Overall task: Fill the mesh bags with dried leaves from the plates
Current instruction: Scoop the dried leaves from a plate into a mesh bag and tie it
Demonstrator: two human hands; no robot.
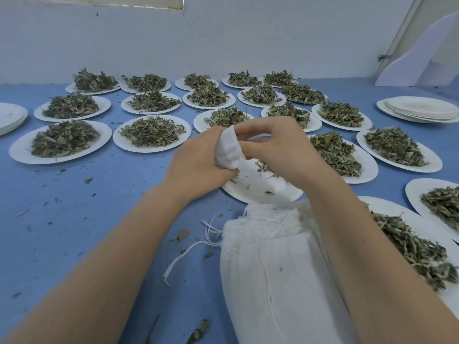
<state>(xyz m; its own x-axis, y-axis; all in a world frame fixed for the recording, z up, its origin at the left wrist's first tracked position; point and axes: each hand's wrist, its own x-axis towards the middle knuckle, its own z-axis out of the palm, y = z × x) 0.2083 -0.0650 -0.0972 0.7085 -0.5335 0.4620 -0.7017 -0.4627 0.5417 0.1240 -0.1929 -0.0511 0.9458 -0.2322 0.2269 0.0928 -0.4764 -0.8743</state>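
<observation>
Your left hand (196,160) grips the small mesh bag (227,151) above a nearly emptied plate (260,189), while your right hand (275,150) fingers (242,132) pinch its mouth. Risk: if the mouth closes or tilts, dried leaves (267,167) will spill onto the blue surface (111,207). Full plates (332,155) wait just right.

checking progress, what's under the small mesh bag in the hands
A nearly emptied paper plate with a few leaf scraps sits under the small mesh bag. The right hand covers the plate's far part.
</observation>
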